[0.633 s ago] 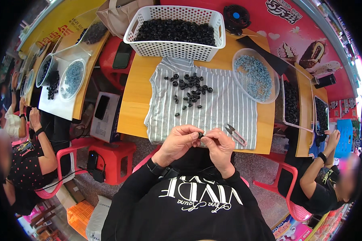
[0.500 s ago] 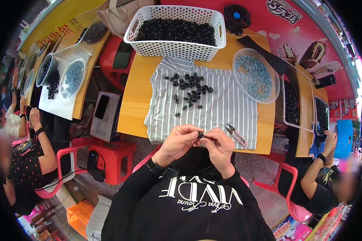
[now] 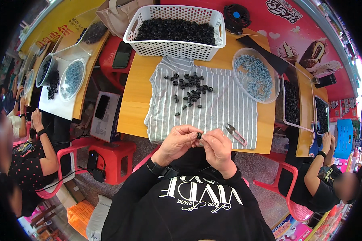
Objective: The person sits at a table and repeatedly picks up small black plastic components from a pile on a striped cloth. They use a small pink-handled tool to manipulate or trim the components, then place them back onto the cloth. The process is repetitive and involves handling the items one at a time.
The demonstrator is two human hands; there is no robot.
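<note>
Just past the front edge of the table, my left hand (image 3: 177, 143) pinches a small black ring-like part (image 3: 198, 135) between thumb and fingers. My right hand (image 3: 219, 149) is closed in a pinch right beside it, fingertips almost against the part. Whatever those right fingertips hold is too small to make out. Beyond my hands, several similar black parts (image 3: 193, 82) lie scattered on a grey striped cloth (image 3: 225, 100). Thread snips (image 3: 236, 134) with pinkish handles rest on the cloth, to the right of my right hand.
At the table's far side stands a white perforated basket (image 3: 173, 51) full of black parts. A clear round tray (image 3: 274, 86) of small bluish pieces sits at the right, near a black fan (image 3: 236, 17). A red stool (image 3: 112, 160) is at left. Co-workers sit on both sides.
My right hand has turned slightly and its fingertips have drawn a little to the right, showing more of the black part. At right, a co-worker's hands have shifted.
</note>
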